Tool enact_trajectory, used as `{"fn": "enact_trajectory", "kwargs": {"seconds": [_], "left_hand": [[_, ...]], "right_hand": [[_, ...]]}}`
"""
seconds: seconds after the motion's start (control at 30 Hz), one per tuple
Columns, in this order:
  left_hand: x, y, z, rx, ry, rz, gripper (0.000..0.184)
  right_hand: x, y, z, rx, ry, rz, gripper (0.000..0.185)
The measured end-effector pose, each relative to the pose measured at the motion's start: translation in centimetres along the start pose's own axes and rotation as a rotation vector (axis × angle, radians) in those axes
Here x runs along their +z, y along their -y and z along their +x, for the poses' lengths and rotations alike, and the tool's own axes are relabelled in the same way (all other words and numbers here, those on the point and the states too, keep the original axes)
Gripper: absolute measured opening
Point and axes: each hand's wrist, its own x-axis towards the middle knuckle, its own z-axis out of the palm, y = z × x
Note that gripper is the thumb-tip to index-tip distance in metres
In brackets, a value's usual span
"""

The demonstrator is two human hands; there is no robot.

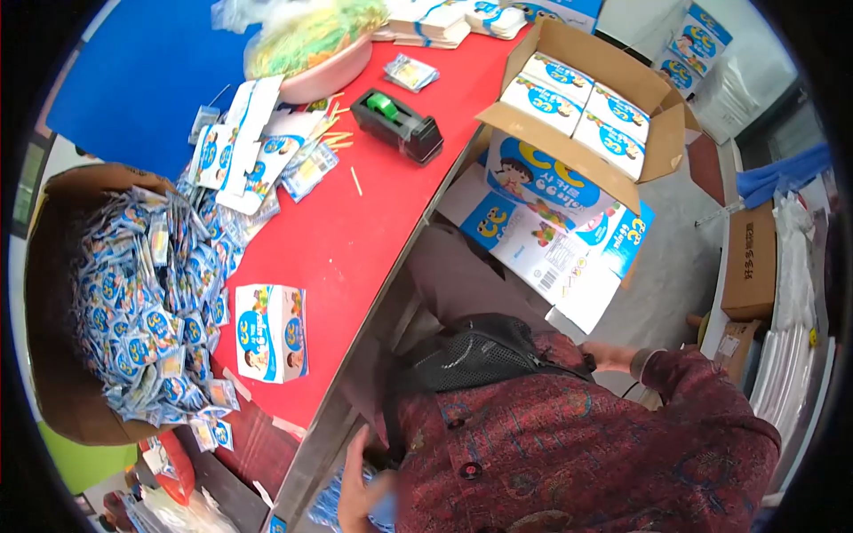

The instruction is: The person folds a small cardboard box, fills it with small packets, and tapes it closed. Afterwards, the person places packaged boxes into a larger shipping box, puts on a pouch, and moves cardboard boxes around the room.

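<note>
Blue packets point(325, 503) lie past the edge of the red table point(378, 226), just beside the left hand point(355, 495), thumb parted from blurred fingers; its hold and their long axis I cannot tell. The right hand point(613, 356), near the jacket point(551, 435), shows no clear grip. 1 white box point(258, 333) stands tabletop.

left grip point(355, 490) low beside the torso point(542, 444), partly blurred; right grip point(610, 356) out beyond its patterned sleeve point(697, 384)
</note>
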Motion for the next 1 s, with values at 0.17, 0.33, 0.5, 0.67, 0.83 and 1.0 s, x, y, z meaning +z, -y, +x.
{"fn": "enact_trajectory", "kwargs": {"seconds": [0.17,0.33,0.5,0.67,0.83,1.0], "left_hand": [[2.7,0.6,8.1,0.063,0.085,-0.260,0.073],[2.9,-0.2,10.8,0.066,0.355,-0.100,0.073],[4.0,3.0,10.4,0.068,0.286,-0.009,0.085],[3.1,1.6,10.9,-0.005,0.519,-0.184,0.082],[3.9,0.8,10.8,0.055,0.500,-0.425,0.064],[5.2,-2.4,11.1,0.181,0.311,-0.116,0.033]], "right_hand": [[1.9,-2.9,0.3,-0.112,-0.118,-0.072,0.030],[1.6,1.5,-1.9,-0.108,-0.212,-0.017,0.035],[8.1,-5.2,-1.2,-0.122,-0.307,-0.143,0.040],[6.6,-5.2,-0.9,-0.036,-0.228,-0.040,0.036],[-4.5,6.1,0.9,0.113,-0.169,-0.278,0.027],[-9.0,18.8,2.6,-0.346,-0.845,-0.056,0.034]]}}
